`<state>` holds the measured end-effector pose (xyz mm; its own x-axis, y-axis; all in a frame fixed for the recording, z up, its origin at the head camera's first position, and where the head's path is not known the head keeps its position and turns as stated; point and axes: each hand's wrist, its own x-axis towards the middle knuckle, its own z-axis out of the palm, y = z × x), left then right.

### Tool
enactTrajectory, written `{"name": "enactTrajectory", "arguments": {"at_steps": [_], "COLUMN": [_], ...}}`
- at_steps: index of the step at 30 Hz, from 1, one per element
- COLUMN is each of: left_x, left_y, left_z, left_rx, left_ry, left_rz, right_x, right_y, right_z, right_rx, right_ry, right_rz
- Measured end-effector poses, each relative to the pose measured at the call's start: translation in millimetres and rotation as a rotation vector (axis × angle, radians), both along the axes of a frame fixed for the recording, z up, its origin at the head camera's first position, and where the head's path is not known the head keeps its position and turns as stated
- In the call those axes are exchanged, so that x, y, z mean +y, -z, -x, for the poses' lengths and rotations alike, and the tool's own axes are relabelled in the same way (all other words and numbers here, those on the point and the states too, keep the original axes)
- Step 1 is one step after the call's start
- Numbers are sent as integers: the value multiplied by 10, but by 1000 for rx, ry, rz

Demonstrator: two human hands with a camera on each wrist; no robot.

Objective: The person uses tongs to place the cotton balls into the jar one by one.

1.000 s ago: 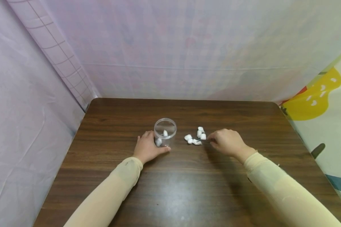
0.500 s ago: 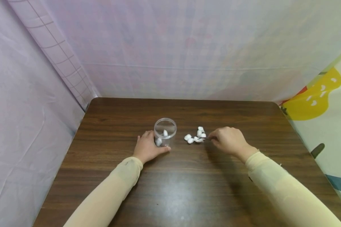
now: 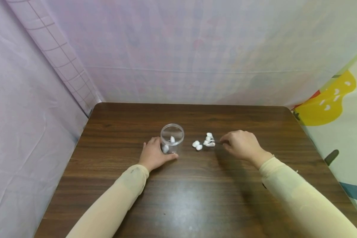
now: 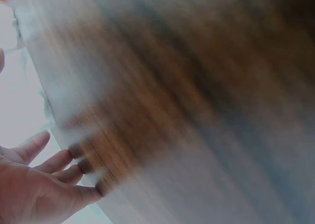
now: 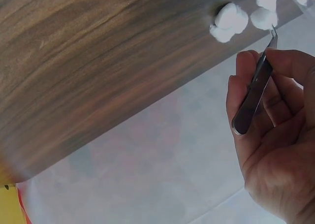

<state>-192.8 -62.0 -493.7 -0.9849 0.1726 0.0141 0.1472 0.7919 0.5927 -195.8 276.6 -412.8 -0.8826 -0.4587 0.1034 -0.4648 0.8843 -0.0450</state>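
Observation:
A clear plastic jar [image 3: 172, 144] stands upright on the table, with white cotton balls [image 3: 165, 148] inside. My left hand [image 3: 154, 155] holds its left side, thumb along the front. In the left wrist view the fingers of that hand [image 4: 44, 184] show without the jar. To the right of the jar, my right hand [image 3: 242, 143] pinches metal tweezers [image 5: 255, 98] between thumb and fingers. The tweezers' tips are at a cotton ball [image 3: 209, 144] in a small cluster. A separate pair of cotton balls [image 3: 197, 144] lies between that cluster and the jar.
The brown wood-grain table [image 3: 131, 119] has rounded far corners and meets a pale hanging cloth [image 3: 178, 66] at its back edge. More cloth hangs along the left. At the right is a white sheet [image 3: 354, 132] with a yellow print.
My right hand and the tweezers have moved slightly away from me. The front cotton ball has shifted back and right, closer to the rest of its cluster. The left hand and jar stay put.

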Motion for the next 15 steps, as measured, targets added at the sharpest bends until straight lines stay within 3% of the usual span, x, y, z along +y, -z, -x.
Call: {"name": "enactTrajectory", "arguments": {"at_steps": [15], "left_x": [-14], "left_y": [9], "left_z": [10], "left_rx": [-2], "left_ry": [3], "left_rz": [4], "right_x": [-173], "right_y": [-200], "right_z": [59], "right_rx": [47], "right_ry": [-29], "right_rz": [18]}}
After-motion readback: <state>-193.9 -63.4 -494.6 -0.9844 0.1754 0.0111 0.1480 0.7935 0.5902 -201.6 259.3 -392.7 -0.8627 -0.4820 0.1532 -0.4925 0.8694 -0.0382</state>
